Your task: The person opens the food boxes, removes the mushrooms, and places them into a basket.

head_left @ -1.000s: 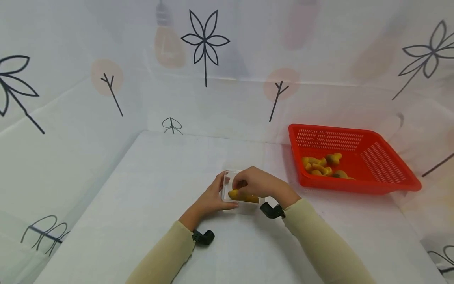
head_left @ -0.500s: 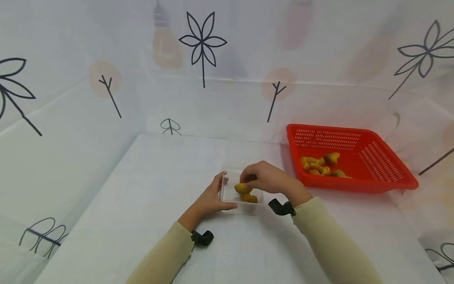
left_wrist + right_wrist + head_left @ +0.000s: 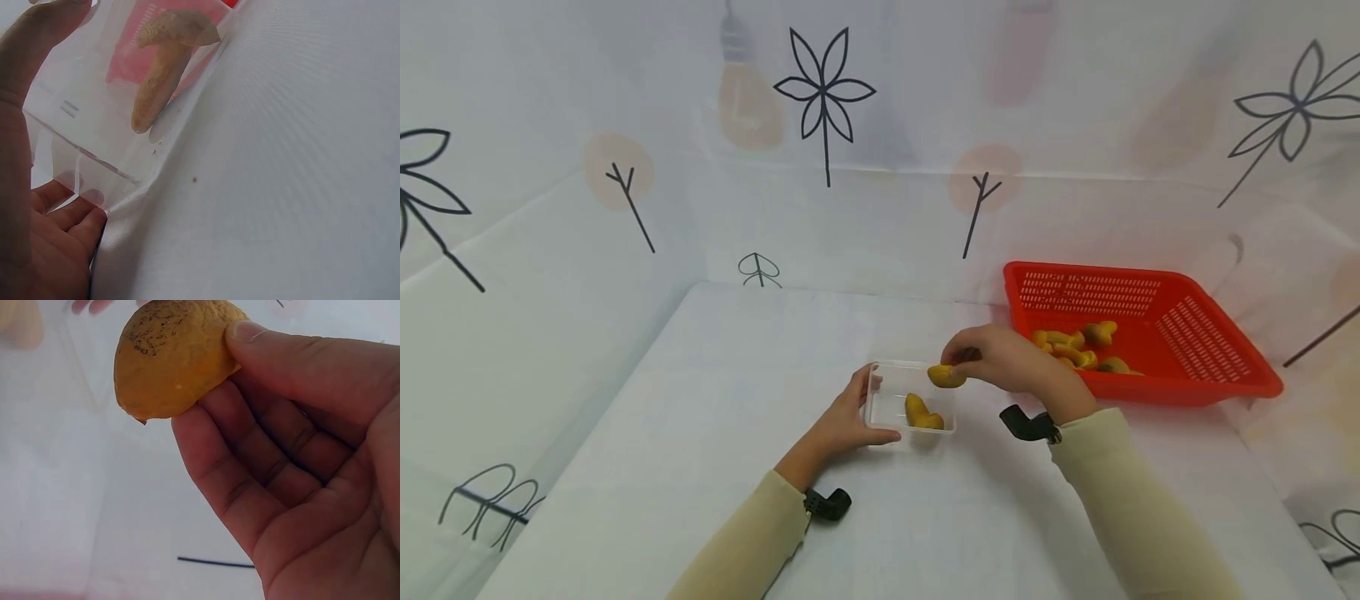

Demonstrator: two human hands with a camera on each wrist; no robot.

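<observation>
Between its thumb and fingers, my left hand (image 3: 844,421) grips a clear plastic box (image 3: 889,407) by its left side. One yellow mushroom (image 3: 917,410) lies inside near the front right corner; its cap and stem show through the wall in the left wrist view. Over the box's back right corner, my right hand (image 3: 1015,364) pinches another yellow mushroom (image 3: 945,377) between thumb and fingertips. In the right wrist view the dark-speckled cap of this held mushroom (image 3: 178,359) faces the camera, and its stem is hidden.
A red plastic basket (image 3: 1195,386) stands at the back right with several yellow mushrooms (image 3: 1078,357) on its left side. White cloth with printed plants covers the table (image 3: 722,358) and the walls behind it.
My right hand has lifted one mushroom out of the box and moved right and back, towards the basket. The other mushroom is now uncovered in the box. My left hand stays on the box.
</observation>
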